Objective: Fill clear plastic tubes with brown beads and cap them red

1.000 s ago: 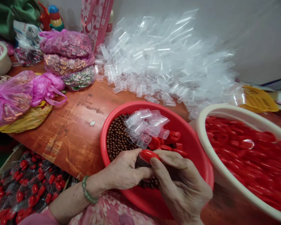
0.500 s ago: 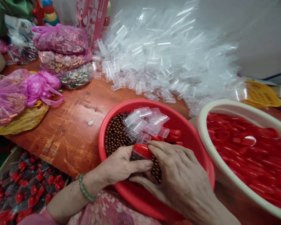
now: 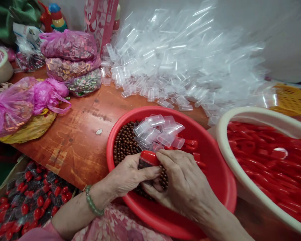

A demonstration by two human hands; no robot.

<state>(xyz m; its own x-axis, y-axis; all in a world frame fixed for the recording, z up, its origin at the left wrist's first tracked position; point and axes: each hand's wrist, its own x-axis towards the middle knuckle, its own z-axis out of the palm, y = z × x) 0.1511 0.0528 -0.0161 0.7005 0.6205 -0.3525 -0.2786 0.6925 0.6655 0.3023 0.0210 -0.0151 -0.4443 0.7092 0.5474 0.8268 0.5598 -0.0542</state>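
My left hand (image 3: 130,175) is closed around a small clear container with a red cap (image 3: 149,158), held over the red basin (image 3: 228,190). Dark contents show through its side below the cap. On the other side, my right hand (image 3: 183,180) is closed too, its fingers against the cap and the container. Brown beads (image 3: 125,142) fill the basin's left part, and some show between my hands. Behind my fingers lie several clear plastic sleeves (image 3: 153,132) and red plastic pieces (image 3: 190,144). The container's lower end is hidden by my fingers.
A cream basin (image 3: 225,140) of red plastic parts stands at the right. Clear sleeves (image 3: 165,63) are heaped along the wall. Pink bags (image 3: 69,45) of small pieces sit at the left on the wooden table (image 3: 82,134). Lower left, a box holds red-capped containers (image 3: 36,201).
The whole view has shifted slightly. Both hands keep hold of the red-capped container, which sits a little more upright and lower behind my right fingers.
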